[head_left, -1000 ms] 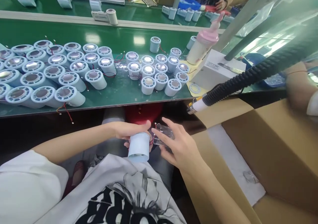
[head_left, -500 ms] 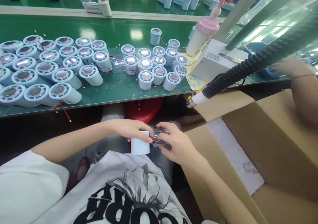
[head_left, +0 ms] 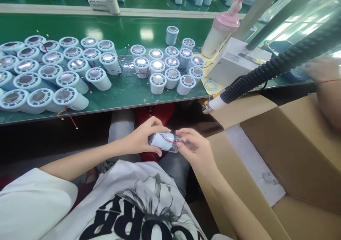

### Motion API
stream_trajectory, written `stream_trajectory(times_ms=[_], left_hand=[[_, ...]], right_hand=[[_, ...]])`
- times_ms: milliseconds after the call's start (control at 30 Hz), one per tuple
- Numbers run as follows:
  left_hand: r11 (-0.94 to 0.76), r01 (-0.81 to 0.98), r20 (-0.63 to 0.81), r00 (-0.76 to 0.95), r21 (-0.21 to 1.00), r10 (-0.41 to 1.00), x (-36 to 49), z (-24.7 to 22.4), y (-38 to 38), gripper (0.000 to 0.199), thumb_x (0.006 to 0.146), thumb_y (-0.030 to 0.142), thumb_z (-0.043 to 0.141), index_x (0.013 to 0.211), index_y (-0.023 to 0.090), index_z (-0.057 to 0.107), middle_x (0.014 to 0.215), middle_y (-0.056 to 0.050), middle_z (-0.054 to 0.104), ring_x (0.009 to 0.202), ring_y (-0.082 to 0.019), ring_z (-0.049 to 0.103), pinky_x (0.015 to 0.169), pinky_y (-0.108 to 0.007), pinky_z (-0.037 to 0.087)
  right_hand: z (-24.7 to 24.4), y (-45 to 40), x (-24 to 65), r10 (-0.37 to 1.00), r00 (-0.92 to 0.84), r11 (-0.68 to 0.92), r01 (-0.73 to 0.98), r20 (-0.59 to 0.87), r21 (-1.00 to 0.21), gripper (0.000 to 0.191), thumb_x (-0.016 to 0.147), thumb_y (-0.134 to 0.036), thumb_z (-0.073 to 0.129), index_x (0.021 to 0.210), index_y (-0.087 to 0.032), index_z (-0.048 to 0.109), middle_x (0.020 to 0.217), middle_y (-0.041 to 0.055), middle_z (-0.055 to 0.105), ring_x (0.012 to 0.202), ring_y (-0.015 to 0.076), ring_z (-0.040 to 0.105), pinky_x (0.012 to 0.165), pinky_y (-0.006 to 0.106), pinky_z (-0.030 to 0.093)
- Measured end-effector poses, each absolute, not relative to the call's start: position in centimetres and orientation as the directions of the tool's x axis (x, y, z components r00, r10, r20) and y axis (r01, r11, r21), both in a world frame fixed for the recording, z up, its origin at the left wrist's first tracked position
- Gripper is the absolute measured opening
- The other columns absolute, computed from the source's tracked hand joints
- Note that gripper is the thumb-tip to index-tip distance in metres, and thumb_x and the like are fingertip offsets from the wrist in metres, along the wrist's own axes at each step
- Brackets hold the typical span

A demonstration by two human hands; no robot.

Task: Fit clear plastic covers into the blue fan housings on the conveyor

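Note:
In front of my lap, a light blue cylinder [head_left: 162, 140] with thin red and dark wires lies on its side, mostly inside a clear plastic casing [head_left: 174, 147]. My left hand [head_left: 145, 137] wraps round the cylinder end from the left, thumb below and fingers above. The fingertips of my right hand [head_left: 195, 147] are closed on the casing's other end, near the wires. Similar light blue cylinders [head_left: 159, 84] with ringed tops stand on the green bench [head_left: 125, 99] beyond my hands.
An open cardboard box [head_left: 301, 144] stands at the right, with a clear piece [head_left: 269, 178] inside. A black corrugated hose [head_left: 253, 78] with a metal tip hangs above it. A pink-topped bottle [head_left: 222, 34] is on the bench. Another person's blurred arm [head_left: 329, 91] is at far right.
The blue cylinder, upright beside the clear casing before, now lies mostly inside it. My left hand has shifted its hold to the cylinder's outer end; my right hand has moved slightly right.

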State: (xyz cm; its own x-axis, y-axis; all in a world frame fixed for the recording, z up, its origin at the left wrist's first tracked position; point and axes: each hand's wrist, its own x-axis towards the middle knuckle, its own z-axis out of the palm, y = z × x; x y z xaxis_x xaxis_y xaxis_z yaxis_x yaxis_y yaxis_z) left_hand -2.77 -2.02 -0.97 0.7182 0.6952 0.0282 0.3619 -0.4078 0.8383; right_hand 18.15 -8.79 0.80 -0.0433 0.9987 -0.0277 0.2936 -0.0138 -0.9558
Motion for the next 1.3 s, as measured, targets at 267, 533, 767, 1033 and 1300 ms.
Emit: stream_trajectory(times_ms=[267, 533, 767, 1033, 1300], left_hand=[[0.049, 0.147, -0.145, 0.761, 0.988, 0.633, -2.3, -1.0, -2.5, 0.068, 0.071, 0.029, 0.076, 0.132, 0.022, 0.047, 0.129, -0.012, 0.054, 0.109, -0.024, 0.060, 0.089, -0.038, 0.054], [0.362, 0.058, -0.283, 0.740, 0.930, 0.610, -2.3, 0.3, -2.9, 0.065, 0.073, 0.029, 0.075, 0.131, 0.024, 0.047, 0.119, -0.009, 0.058, 0.082, -0.016, 0.064, 0.069, -0.030, 0.056], [0.229, 0.056, -0.188, 0.770, 0.972, 0.609, -2.8, 0.8, -2.8, 0.073, 0.069, 0.029, 0.078, 0.135, 0.025, 0.045, 0.137, -0.011, 0.051, 0.113, -0.024, 0.058, 0.093, -0.036, 0.049], [0.034, 0.103, -0.102, 0.789, 0.994, 0.605, -3.4, 1.2, -3.0, 0.076, 0.068, 0.025, 0.080, 0.136, 0.026, 0.046, 0.140, -0.011, 0.049, 0.124, -0.026, 0.051, 0.101, -0.039, 0.045], [-0.075, 0.107, -0.039, 0.793, 0.991, 0.608, -3.8, 1.1, -3.1, 0.077, 0.067, 0.027, 0.080, 0.136, 0.027, 0.046, 0.139, -0.011, 0.050, 0.126, -0.026, 0.050, 0.101, -0.037, 0.046]], right_hand=[[0.5, -7.9, 19.3, 0.968, -0.017, -0.250, -0.117, -0.249, -0.961, 0.018, 0.075, -0.033, 0.067, 0.064, -0.020, 0.069, 0.102, 0.0072, 0.068, 0.093, 0.0241, 0.067, 0.070, 0.036, 0.059], [0.5, -8.7, 20.2, 0.906, -0.334, 0.388, 0.414, 0.260, -0.823, 0.035, 0.077, -0.020, 0.073, 0.111, -0.025, 0.064, 0.133, 0.0097, 0.058, 0.119, 0.0253, 0.057, 0.100, 0.040, 0.049], [0.2, -9.1, 19.9, 0.944, -0.291, 0.234, 0.255, 0.156, -0.938, 0.039, 0.077, -0.028, 0.075, 0.111, -0.023, 0.059, 0.127, 0.0120, 0.061, 0.117, 0.0271, 0.059, 0.091, 0.041, 0.056], [1.0, -9.2, 19.4, 0.965, -0.261, 0.032, 0.112, 0.002, -0.993, 0.039, 0.073, -0.031, 0.078, 0.107, -0.024, 0.059, 0.114, 0.0063, 0.066, 0.104, 0.0229, 0.065, 0.087, 0.038, 0.059], [1.1, -9.2, 19.1, 0.941, -0.280, -0.210, -0.048, -0.188, -0.977, 0.043, 0.073, -0.041, 0.076, 0.107, -0.023, 0.056, 0.101, 0.0061, 0.067, 0.091, 0.0203, 0.066, 0.076, 0.034, 0.058]])
